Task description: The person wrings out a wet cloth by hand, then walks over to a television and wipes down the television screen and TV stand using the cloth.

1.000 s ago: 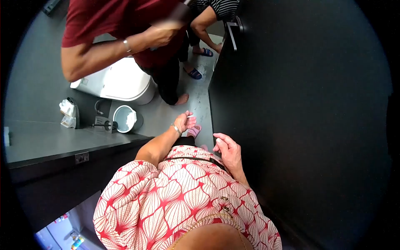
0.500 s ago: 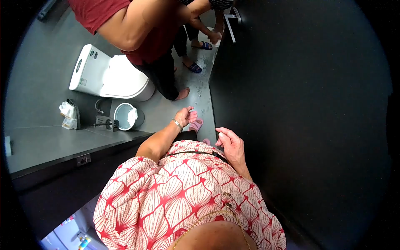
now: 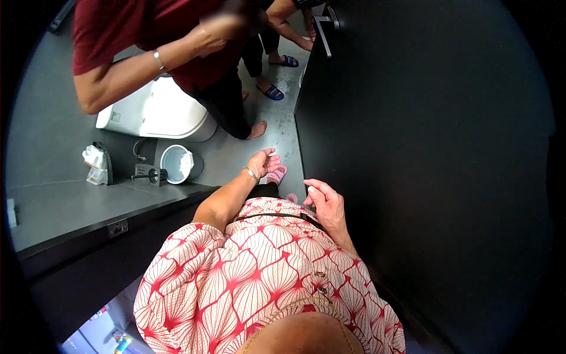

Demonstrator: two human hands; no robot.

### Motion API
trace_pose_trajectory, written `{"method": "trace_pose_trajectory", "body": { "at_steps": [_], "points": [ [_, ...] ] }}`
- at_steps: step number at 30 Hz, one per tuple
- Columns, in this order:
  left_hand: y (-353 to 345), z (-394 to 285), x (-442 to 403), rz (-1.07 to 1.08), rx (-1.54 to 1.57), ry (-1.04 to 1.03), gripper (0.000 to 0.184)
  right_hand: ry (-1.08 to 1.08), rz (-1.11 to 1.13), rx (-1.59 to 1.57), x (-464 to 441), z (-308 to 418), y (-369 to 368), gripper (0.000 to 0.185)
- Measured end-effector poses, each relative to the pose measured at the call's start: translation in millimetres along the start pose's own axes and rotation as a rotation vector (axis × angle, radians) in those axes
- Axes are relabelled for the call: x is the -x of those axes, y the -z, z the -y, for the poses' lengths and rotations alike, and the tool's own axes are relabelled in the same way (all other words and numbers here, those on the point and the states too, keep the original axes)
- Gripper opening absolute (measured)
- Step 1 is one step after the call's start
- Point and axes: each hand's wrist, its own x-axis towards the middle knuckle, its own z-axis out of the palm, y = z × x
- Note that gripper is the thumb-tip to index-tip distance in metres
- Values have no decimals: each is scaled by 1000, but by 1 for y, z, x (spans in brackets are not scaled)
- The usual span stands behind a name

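Note:
My left hand [image 3: 263,164] is held out in front of my waist, palm turned up and fingers apart, with nothing in it. A silver bracelet [image 3: 250,173] circles that wrist. My right hand [image 3: 327,203] is beside the edge of the dark door [image 3: 424,147], its fingers loosely bent and apart. Nothing shows in it; whether its fingertips touch the door edge I cannot tell. Below both hands are my pink slippers [image 3: 278,174].
Ahead stands a person in a dark red shirt [image 3: 171,26], barefoot, beside a white toilet [image 3: 177,112]. Another person in blue slippers [image 3: 271,92] bends near the door handle [image 3: 323,35]. A bucket [image 3: 177,165], a toilet brush [image 3: 150,174] and wrapped tissue [image 3: 95,164] are at left.
The person in red has turned and brought a bent forearm up towards the face. The other person's hands have shifted, and the white thing they held is out of sight. My hands barely moved.

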Motion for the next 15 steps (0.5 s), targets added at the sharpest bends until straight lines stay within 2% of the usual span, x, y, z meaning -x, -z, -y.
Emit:
{"method": "trace_pose_trajectory", "body": {
  "at_steps": [15],
  "points": [
    [3,9,-13,29,18,-22,20,-26,-18,37,-1,5,1,21]
  ]
}}
